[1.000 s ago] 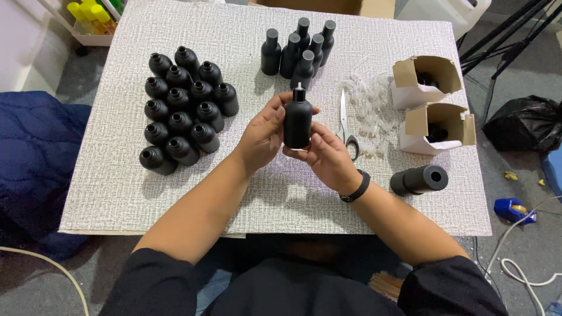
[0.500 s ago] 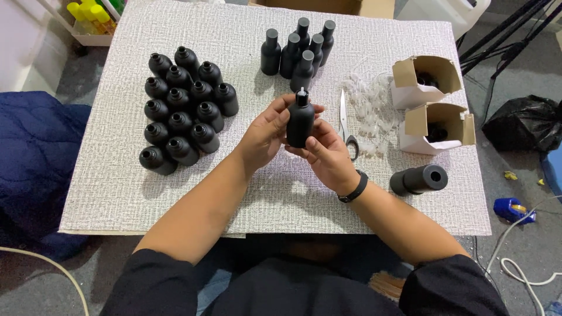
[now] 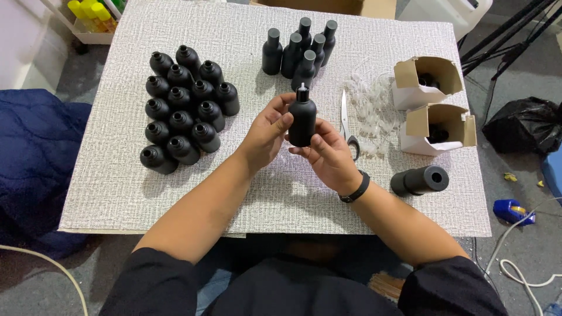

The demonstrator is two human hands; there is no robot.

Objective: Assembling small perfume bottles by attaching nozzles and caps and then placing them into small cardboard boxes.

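Observation:
Above the middle of the table I hold a matte black bottle point(image 3: 302, 120) upright, with a small white insert showing in its neck. My left hand point(image 3: 267, 130) wraps its left side. My right hand point(image 3: 328, 153) supports it from below and from the right. Several open black bottles point(image 3: 186, 106) stand packed together to the left. A smaller group of capped black bottles point(image 3: 300, 51) stands at the back centre. A heap of clear plastic pieces point(image 3: 372, 110) and scissors point(image 3: 346, 124) lie just right of my hands.
Two open cardboard boxes point(image 3: 432, 104) with black parts inside stand at the right. A black tube point(image 3: 420, 180) lies on its side near the table's right edge point(image 3: 481, 193). A black bag point(image 3: 520, 124) and tripod legs are on the floor at the right, a blue cushion point(image 3: 29, 158) at the left.
The bottle has tilted slightly back to upright in my hands. Its white insert now shows at the neck. My hands stay in the same place.

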